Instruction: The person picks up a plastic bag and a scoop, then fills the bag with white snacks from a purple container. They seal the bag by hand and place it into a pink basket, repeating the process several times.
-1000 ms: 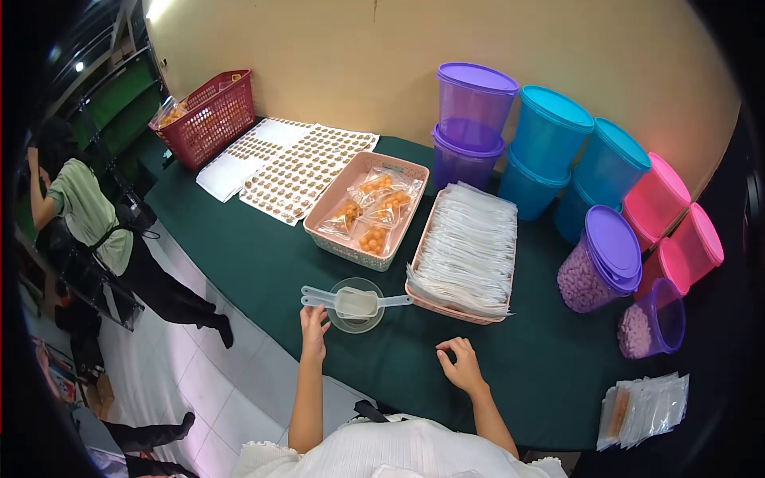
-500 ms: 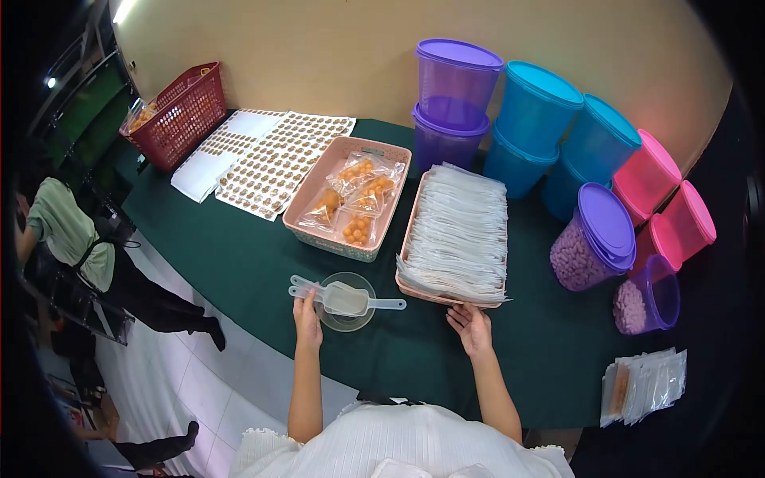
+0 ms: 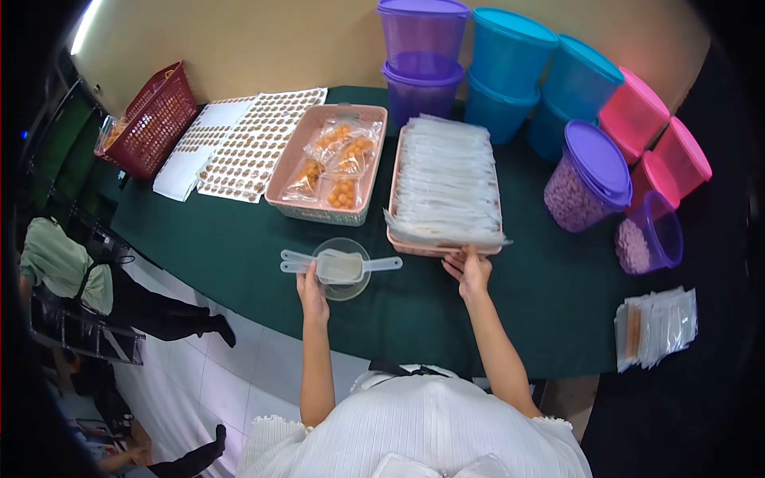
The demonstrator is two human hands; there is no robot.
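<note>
so the right hand (image 3: 472, 275) has its grip pinched on the near rim of the pink tray (image 3: 437, 251), which runs lengthwise away, full of plastic sleeves (image 3: 446, 183). left hand (image 3: 313, 299) is at the 3 scoops (image 3: 341, 268), can't tell if it's closed; they lie crosswise over a bowl (image 3: 346, 294).

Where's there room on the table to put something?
Bare green cloth lies right of the right hand, up to the clear packets, and between the sticker sheets and the bowl. Crowded: along the wall, by the tubs.
</note>
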